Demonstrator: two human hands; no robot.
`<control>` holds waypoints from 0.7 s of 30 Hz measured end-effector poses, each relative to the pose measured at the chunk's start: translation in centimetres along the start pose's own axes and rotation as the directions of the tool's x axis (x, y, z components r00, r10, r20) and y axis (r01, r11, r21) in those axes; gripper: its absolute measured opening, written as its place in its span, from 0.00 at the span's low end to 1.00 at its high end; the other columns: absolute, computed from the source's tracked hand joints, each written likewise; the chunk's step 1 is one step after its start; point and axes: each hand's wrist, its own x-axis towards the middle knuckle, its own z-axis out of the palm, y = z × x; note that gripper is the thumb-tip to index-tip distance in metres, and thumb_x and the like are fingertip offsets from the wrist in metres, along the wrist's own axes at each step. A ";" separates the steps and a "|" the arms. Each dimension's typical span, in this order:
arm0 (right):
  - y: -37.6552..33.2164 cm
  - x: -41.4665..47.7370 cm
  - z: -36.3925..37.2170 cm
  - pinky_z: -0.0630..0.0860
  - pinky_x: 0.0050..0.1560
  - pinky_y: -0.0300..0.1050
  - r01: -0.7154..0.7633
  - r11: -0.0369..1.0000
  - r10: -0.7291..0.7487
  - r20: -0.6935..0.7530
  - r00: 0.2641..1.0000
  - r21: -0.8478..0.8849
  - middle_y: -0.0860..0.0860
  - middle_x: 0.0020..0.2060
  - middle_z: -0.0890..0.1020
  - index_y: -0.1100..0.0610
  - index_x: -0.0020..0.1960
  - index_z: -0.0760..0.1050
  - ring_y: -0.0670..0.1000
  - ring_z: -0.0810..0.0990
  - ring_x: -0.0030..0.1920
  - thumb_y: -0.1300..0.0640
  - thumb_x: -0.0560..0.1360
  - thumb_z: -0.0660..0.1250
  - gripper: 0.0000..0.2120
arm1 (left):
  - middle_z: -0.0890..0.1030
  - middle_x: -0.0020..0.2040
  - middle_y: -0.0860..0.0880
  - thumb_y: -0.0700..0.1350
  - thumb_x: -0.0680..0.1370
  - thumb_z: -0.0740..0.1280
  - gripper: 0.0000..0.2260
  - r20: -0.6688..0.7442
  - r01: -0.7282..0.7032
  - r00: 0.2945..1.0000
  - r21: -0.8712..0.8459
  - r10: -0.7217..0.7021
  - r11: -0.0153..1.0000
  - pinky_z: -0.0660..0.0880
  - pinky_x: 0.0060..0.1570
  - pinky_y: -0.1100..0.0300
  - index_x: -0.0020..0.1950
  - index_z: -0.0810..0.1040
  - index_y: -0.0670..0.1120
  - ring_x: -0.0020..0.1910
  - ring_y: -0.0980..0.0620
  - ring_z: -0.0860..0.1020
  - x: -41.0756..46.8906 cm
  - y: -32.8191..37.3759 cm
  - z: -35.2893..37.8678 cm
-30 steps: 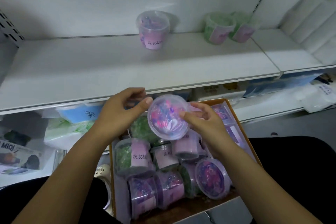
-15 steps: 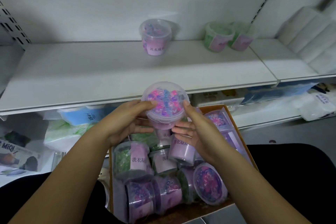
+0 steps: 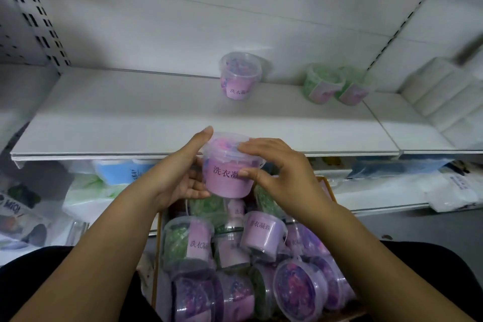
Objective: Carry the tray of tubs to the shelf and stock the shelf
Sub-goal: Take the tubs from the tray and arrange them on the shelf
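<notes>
The person holds one purple tub (image 3: pixel 224 178) between both hands, just above the tray (image 3: pixel 329 192) and in front of the front edge of the white shelf (image 3: pixel 130 123). The left hand (image 3: pixel 183 175) grips its side and base, with the thumb up at the rim. The right hand (image 3: pixel 282 178) grips the opposite side, with fingers curled over the lid and on the label.

Half a second ago the tub was tilted with its clear lid toward the camera. Now it stands upright, the purple label faces the camera, and it is higher, at the level of the shelf edge.

On the shelf, another purple tub (image 3: pixel 239 77) stands at 12 o'clock from the held one, and two green tubs (image 3: pixel 322 85) lean at 2 o'clock. The remaining tubs (image 3: pixel 258 232) lie crowded in the tray at 6 o'clock.
</notes>
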 end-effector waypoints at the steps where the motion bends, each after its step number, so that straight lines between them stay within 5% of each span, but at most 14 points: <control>1: 0.0 0.4 0.1 0.75 0.63 0.45 -0.026 0.999 0.027 -0.011 1.000 0.025 0.44 0.60 0.81 0.52 0.61 0.81 0.43 0.77 0.63 0.58 0.72 0.76 0.17 | 0.78 0.38 0.42 0.75 0.69 0.61 0.36 -0.009 -0.005 1.000 -0.008 0.005 1.000 0.77 0.32 0.58 0.50 0.79 0.42 0.31 0.48 0.75 -0.1 0.2 -0.1; 5: -0.3 2.3 -0.2 0.74 0.59 0.31 -0.088 0.996 0.089 -0.058 0.994 0.012 0.44 0.58 0.82 0.54 0.58 0.81 0.40 0.78 0.58 0.64 0.74 0.73 0.14 | 0.81 0.36 0.44 0.71 0.72 0.62 0.32 -0.053 -0.106 0.993 -0.097 0.101 0.990 0.78 0.35 0.57 0.50 0.77 0.41 0.30 0.49 0.76 -0.4 1.0 -1.0; 7: -0.4 3.5 -0.5 0.70 0.61 0.27 -0.057 0.998 0.056 -0.120 0.991 -0.010 0.45 0.59 0.82 0.55 0.58 0.80 0.40 0.77 0.60 0.64 0.74 0.73 0.13 | 0.84 0.41 0.44 0.67 0.76 0.63 0.28 -0.201 -0.251 0.950 -0.044 0.237 0.967 0.79 0.37 0.55 0.53 0.79 0.40 0.32 0.49 0.78 -0.5 1.3 -1.6; 10: 0.5 5.4 -0.1 0.69 0.61 0.27 0.013 0.998 -0.025 -0.194 0.981 -0.063 0.48 0.57 0.83 0.57 0.59 0.79 0.39 0.76 0.58 0.64 0.74 0.74 0.15 | 0.84 0.45 0.47 0.62 0.77 0.66 0.20 -0.479 -0.395 0.714 0.327 0.511 0.858 0.79 0.42 0.57 0.52 0.81 0.45 0.40 0.50 0.82 -0.2 0.9 -2.9; 13: 1.9 6.6 1.5 0.68 0.59 0.23 0.065 0.985 -0.092 -0.167 0.982 -0.160 0.53 0.57 0.82 0.60 0.60 0.79 0.42 0.77 0.56 0.67 0.73 0.74 0.16 | 0.82 0.58 0.49 0.60 0.78 0.67 0.18 -0.461 -0.240 0.564 0.702 0.685 0.671 0.73 0.55 0.57 0.58 0.81 0.47 0.58 0.49 0.78 0.9 0.1 -4.6; 16: 3.2 7.0 2.8 0.68 0.60 0.24 0.126 0.964 -0.134 -0.019 0.991 -0.236 0.55 0.62 0.80 0.59 0.64 0.77 0.45 0.79 0.56 0.66 0.73 0.73 0.20 | 0.74 0.72 0.46 0.59 0.78 0.68 0.25 -0.422 -0.044 0.633 0.817 0.649 0.575 0.69 0.67 0.50 0.69 0.76 0.46 0.72 0.46 0.68 1.6 -0.5 -6.0; 19: 4.2 7.4 3.1 0.72 0.68 0.43 0.194 0.926 -0.182 0.067 0.981 -0.323 0.51 0.65 0.79 0.56 0.66 0.76 0.50 0.78 0.63 0.56 0.75 0.73 0.20 | 0.67 0.77 0.44 0.61 0.76 0.69 0.31 -0.453 0.097 0.705 0.824 0.545 0.559 0.65 0.71 0.49 0.74 0.71 0.46 0.76 0.44 0.61 1.8 -0.7 -7.2; 21: 4.6 7.8 3.3 0.69 0.71 0.47 0.241 0.918 -0.221 0.098 0.970 -0.315 0.51 0.67 0.78 0.55 0.65 0.77 0.51 0.75 0.68 0.56 0.75 0.73 0.20 | 0.63 0.79 0.44 0.62 0.76 0.69 0.33 -0.469 0.151 0.731 0.819 0.496 0.553 0.64 0.71 0.48 0.76 0.69 0.46 0.77 0.44 0.59 1.6 -0.6 -7.8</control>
